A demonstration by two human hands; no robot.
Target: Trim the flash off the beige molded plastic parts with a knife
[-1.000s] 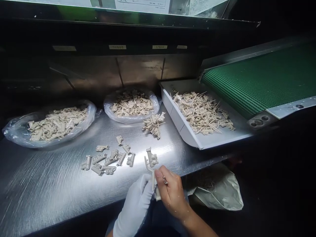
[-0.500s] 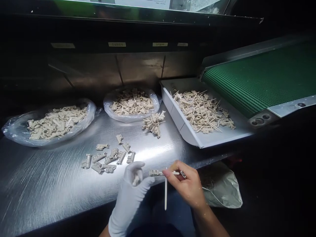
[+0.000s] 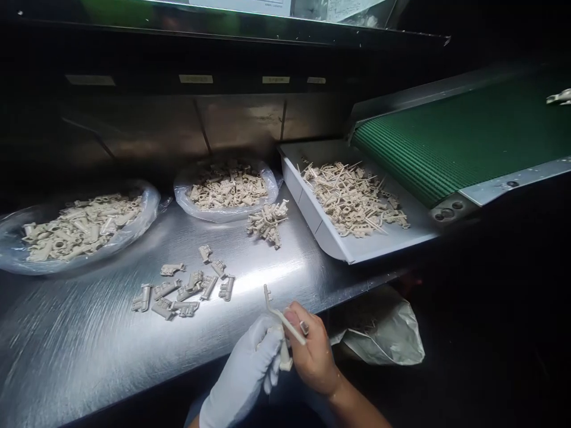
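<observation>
My left hand (image 3: 250,368), in a white glove, is closed on a beige plastic part (image 3: 285,356) whose lower end sticks out below the fingers. Bare and just to the right, my right hand (image 3: 312,351) pinches a beige sprue (image 3: 288,326) with a branched tip pointing up and left. A small grey piece shows between its fingers. Both hands meet in front of the metal table's edge. Several loose beige parts (image 3: 191,288) lie on the table up and left of the hands, and a small pile of parts with sprues (image 3: 268,224) lies farther back.
Two plastic bags of beige parts, one at left (image 3: 149,208) and one at centre (image 3: 181,199), stand at the back. A white tray (image 3: 332,241) of parts sits below a green conveyor (image 3: 468,137). A pale bag (image 3: 397,333) hangs or stands below the table's right edge.
My hands have come together; the left has closed round a part. The sprue has swung from upright to slanted. The view has shifted right, and an object has appeared on the conveyor's far right.
</observation>
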